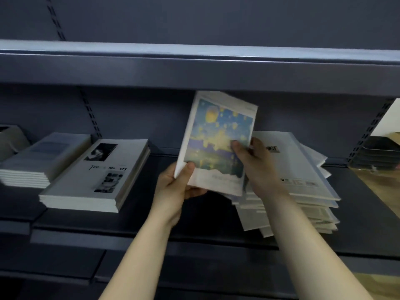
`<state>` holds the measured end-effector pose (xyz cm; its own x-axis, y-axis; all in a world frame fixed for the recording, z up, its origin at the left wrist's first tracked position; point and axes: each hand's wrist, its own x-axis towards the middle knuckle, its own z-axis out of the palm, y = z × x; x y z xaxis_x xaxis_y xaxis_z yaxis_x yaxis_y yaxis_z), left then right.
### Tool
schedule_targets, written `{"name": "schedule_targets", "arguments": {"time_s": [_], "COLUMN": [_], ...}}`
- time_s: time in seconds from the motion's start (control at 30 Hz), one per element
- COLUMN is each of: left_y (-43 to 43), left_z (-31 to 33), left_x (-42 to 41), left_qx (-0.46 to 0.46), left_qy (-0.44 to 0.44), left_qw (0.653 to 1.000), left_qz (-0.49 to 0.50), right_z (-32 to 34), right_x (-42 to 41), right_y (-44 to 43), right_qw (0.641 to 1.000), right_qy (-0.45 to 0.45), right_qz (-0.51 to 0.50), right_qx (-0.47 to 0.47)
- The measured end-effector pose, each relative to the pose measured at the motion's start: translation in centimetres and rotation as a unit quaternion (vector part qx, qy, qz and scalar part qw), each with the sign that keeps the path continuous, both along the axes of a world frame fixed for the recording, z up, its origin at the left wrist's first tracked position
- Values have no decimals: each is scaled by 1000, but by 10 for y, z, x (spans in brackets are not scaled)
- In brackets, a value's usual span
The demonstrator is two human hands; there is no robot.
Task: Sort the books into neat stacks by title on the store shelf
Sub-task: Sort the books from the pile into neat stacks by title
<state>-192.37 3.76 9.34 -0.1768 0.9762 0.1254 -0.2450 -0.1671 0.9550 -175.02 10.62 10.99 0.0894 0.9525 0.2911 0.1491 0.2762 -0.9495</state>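
Note:
A book with a blue and yellow night-sky cover (218,135) is held tilted above the dark shelf (151,213), in front of me. My left hand (179,187) grips its lower left corner, thumb on the cover. My right hand (251,161) grips its right edge, thumb on the picture. To the right lies a messy pile of white books (303,180), fanned out and partly behind my right hand. On the left sits a neat stack titled "Time Memory" (97,176), and further left a stack with a pale blue cover (43,159).
An upper shelf (194,68) overhangs close above the held book. A lower shelf edge (173,267) runs under my forearms. Black stacked trays (378,154) stand on a wooden surface at the far right. A grey object (10,139) sits at the far left.

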Motion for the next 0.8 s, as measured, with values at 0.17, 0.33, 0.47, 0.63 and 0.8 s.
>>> {"name": "schedule_targets", "arguments": {"time_s": [0.17, 0.33, 0.47, 0.63, 0.8], "left_y": [-7, -8, -10, -10, -14], "left_z": [-3, -10, -21, -39, -57], "left_x": [-34, -102, -180, -275, -354], "left_qx": [31, 88, 95, 65, 2], "left_qy": [120, 428, 545, 596, 611], "left_qw": [991, 880, 795, 742, 725], "left_qz": [59, 186, 248, 299, 318], "right_z": [-1, -9, -14, -18, -31], "right_x": [-36, -84, -140, -225, -306], "right_y": [1, 7, 13, 20, 27], "right_qw": [997, 998, 998, 994, 991], "right_qy": [61, 67, 44, 50, 55], "right_qz": [48, 18, 24, 41, 54], "right_qx": [14, -9, -42, -88, -113]}}
